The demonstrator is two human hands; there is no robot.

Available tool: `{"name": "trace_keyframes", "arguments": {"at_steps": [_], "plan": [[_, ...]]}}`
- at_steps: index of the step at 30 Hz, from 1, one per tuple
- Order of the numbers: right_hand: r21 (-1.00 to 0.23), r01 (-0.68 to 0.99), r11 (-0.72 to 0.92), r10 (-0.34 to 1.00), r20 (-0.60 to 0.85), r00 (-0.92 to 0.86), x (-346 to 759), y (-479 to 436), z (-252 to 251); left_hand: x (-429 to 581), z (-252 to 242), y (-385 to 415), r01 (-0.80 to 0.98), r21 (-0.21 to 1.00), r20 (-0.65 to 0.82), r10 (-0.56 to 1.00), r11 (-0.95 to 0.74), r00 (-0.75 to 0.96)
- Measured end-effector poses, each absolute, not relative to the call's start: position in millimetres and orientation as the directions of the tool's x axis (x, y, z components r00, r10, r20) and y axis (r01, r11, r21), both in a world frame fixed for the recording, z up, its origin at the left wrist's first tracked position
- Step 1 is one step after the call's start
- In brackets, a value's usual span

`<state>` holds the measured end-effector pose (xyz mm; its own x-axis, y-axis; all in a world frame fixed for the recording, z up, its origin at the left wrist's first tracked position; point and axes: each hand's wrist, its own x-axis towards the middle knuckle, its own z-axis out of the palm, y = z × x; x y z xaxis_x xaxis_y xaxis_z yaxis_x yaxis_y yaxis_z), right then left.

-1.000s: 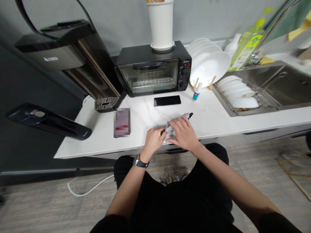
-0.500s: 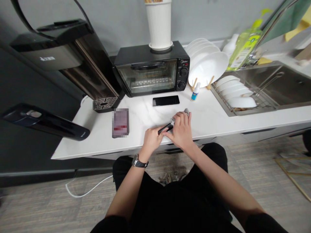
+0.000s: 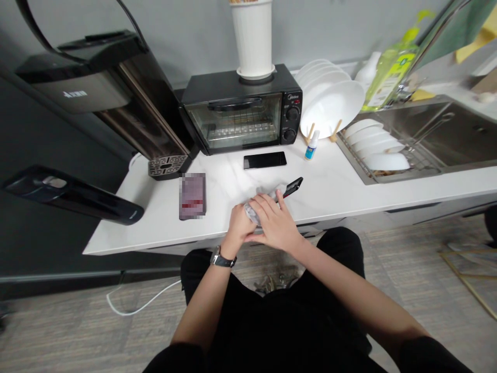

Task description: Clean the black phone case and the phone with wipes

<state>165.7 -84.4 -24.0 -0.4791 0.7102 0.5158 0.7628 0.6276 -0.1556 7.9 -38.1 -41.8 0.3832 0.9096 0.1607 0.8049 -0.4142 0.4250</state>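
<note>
Above the counter's front edge, my two hands are together around a slim black object, probably a phone (image 3: 294, 187), whose far end sticks out to the upper right. A crumpled pale grey cloth (image 3: 252, 213) is bunched under my right hand (image 3: 274, 223) and against the object. The right fingers are bent over the cloth and press it down. My left hand (image 3: 239, 224), with a watch on the wrist, is closed around the near end, which is mostly hidden. Behind the hands lies another black phone (image 3: 265, 160), beside a small spray bottle (image 3: 311, 145).
A toaster oven (image 3: 243, 114) bears a white pot (image 3: 254, 39). On the left are a water dispenser (image 3: 128, 98), a dark flask (image 3: 77, 197) and a blurred-out packet (image 3: 192, 196). White plates (image 3: 334, 106) stand upright near the sink (image 3: 462, 140), which holds bowls.
My right hand, with the cloth, has slid down and left along the black object toward my left hand. The object's far end is now uncovered. My left hand has hardly moved.
</note>
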Motion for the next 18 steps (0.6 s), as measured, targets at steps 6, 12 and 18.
{"name": "trace_keyframes", "arguments": {"at_steps": [6, 12, 18], "plan": [[-0.128, 0.841, 0.526, 0.72, 0.594, -0.36, 214.9, -56.0, -24.7, 14.6, -16.9, -48.6, 0.714, 0.577, 0.19, 0.915, -0.398, 0.356], [-0.161, 0.874, 0.459, 0.756, 0.587, -0.29, 238.7, -43.1, -18.8, 18.6, -13.6, -52.7, 0.676, 0.624, 0.229, 0.918, -0.393, 0.323], [-0.282, 0.886, 0.367, 0.75, 0.654, -0.103, 202.6, -54.3, -21.7, 14.3, -18.0, -51.0, 0.644, 0.639, 0.237, 0.904, -0.421, 0.355]]}}
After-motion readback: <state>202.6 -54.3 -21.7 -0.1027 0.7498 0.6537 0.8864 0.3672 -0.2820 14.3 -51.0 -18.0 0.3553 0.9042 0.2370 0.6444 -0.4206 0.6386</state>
